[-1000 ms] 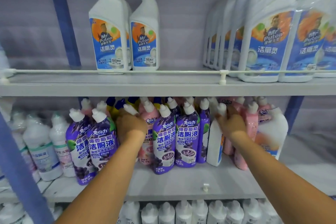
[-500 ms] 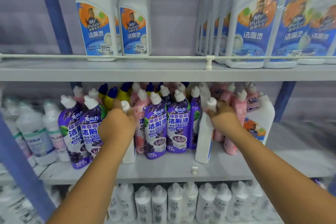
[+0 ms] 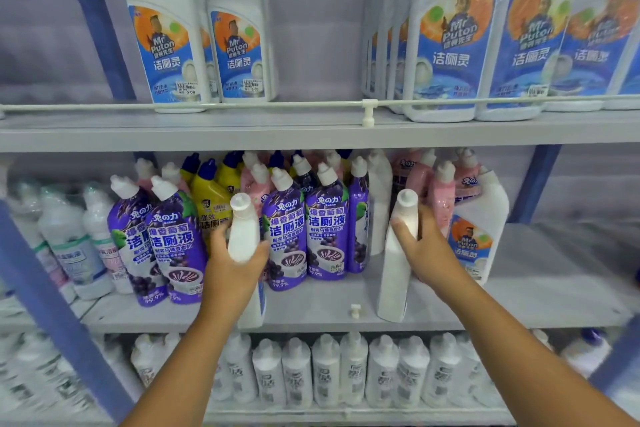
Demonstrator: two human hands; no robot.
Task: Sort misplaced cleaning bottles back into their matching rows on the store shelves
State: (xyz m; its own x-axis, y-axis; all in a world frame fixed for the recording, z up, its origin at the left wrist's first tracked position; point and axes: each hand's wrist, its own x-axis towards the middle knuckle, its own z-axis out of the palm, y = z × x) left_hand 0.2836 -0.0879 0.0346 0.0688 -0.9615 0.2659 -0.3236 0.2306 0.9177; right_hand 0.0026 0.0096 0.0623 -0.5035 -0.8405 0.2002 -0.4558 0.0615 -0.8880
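My left hand [image 3: 235, 265] grips a white angled-neck bottle [image 3: 242, 229] by its neck at the front of the middle shelf, pulled out of the purple row. My right hand [image 3: 420, 250] grips a second white bottle [image 3: 394, 270] the same way, its base near the shelf's front edge. Purple grape-label bottles [image 3: 287, 236] stand between and left of the two. Pink bottles [image 3: 440, 198] stand behind my right hand. Another white Mr Puton bottle [image 3: 479, 229] stands at the right of the pink ones. Matching white Mr Puton bottles [image 3: 166, 38] stand on the top shelf.
Yellow bottles with blue caps [image 3: 207, 187] stand behind the purple row. Clear wrapped bottles [image 3: 69, 239] fill the middle shelf's left. Large wrapped Mr Puton jugs [image 3: 453, 42] crowd the top shelf's right. A white guard rail [image 3: 277, 103] runs along the top shelf. White bottles [image 3: 325, 367] line the bottom shelf.
Both hands have drawn their white bottles forward and out of the rows toward the shelf's front edge. The view has tilted down and closer.
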